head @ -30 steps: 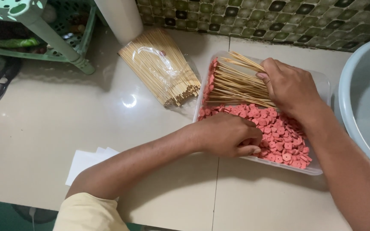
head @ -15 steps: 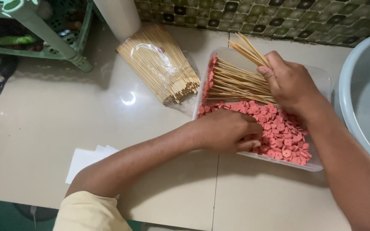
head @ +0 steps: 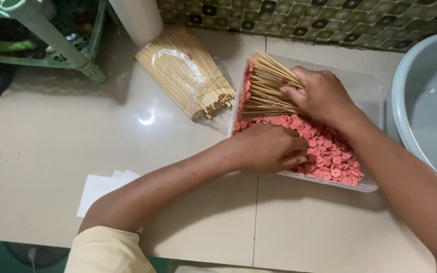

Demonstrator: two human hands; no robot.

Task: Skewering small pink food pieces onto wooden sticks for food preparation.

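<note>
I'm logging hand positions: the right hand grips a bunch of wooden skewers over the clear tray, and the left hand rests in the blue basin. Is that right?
Not quite. In the head view the left hand rests in the pink slices inside the clear tray, not the blue basin. The right hand does grip the wooden skewers over the tray.

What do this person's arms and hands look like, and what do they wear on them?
Both forearms are bare, and no glove, ring, watch or bracelet shows on the left hand or the right hand. A pale yellow short sleeve covers the left upper arm at the bottom edge. The right arm leaves the picture before any sleeve appears.
</note>
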